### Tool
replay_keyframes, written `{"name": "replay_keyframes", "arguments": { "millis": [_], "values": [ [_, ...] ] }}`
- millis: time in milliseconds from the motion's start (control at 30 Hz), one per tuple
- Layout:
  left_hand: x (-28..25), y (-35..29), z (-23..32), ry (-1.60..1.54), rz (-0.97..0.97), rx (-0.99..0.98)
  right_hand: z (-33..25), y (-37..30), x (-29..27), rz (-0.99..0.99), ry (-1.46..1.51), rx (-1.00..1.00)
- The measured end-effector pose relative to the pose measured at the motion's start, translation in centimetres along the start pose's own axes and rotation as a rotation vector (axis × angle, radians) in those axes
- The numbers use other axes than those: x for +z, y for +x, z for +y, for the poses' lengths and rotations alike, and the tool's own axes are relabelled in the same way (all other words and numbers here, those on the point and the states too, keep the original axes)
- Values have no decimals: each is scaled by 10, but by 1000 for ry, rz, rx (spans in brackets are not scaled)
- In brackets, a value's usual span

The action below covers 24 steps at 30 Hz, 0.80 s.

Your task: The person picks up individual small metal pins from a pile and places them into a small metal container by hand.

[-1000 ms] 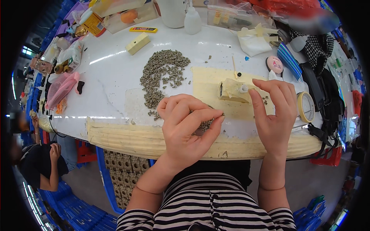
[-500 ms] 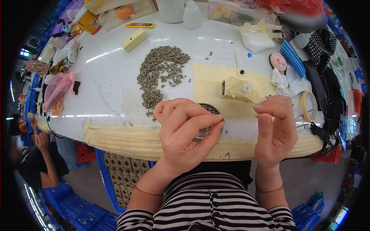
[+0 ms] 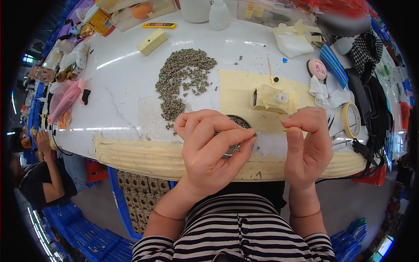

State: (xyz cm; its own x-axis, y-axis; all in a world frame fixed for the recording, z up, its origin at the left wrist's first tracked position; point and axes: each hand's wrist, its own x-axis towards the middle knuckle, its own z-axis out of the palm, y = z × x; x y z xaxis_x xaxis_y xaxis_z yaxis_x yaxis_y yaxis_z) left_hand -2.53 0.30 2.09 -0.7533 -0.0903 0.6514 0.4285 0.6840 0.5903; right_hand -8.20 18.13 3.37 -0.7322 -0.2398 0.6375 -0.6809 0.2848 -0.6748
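Note:
My left hand point(image 3: 211, 146) is closed in a pinch, with a tiny metal part point(image 3: 255, 135) between thumb and forefinger. Just beneath and behind those fingers sits a round dish point(image 3: 247, 121) of similar small metal parts, partly covered by the hand. My right hand point(image 3: 309, 146) is a short way to the right, thumb and forefinger drawn together. A small pale tip shows between them, but its kind is hidden. A large heap of small grey metal parts point(image 3: 183, 65) lies beyond my left hand. Past my right hand, a tape-wrapped block point(image 3: 273, 99) carries a white nozzle-like piece.
Masking tape point(image 3: 351, 120), tweezers point(image 3: 332, 122) and a black bag lie at the right. A cream block point(image 3: 152, 42), a yellow case point(image 3: 159, 25) and a white bottle point(image 3: 219, 16) stand farther back. A blue crate point(image 3: 120, 198) sits below the table; a co-worker point(image 3: 43, 179) is at left.
My right hand has shifted slightly left, nearer my left hand. The left hand keeps its pinch almost in place. The co-worker's hand at far left has moved.

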Motion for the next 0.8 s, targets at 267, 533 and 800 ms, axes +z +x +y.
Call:
{"name": "replay_keyframes", "arguments": {
  "millis": [267, 533, 800],
  "values": [
    [0, 0, 0, 1, 1, 6, 0, 1, 0, -19, -19, -9],
    [0, -1, -1, -8, 5, 10, 0, -1, 0, 7, 12, 29],
    [0, -1, -1, -10, 11, 12, 2, 17, -17, 139, -360, -113]
  ]
}}
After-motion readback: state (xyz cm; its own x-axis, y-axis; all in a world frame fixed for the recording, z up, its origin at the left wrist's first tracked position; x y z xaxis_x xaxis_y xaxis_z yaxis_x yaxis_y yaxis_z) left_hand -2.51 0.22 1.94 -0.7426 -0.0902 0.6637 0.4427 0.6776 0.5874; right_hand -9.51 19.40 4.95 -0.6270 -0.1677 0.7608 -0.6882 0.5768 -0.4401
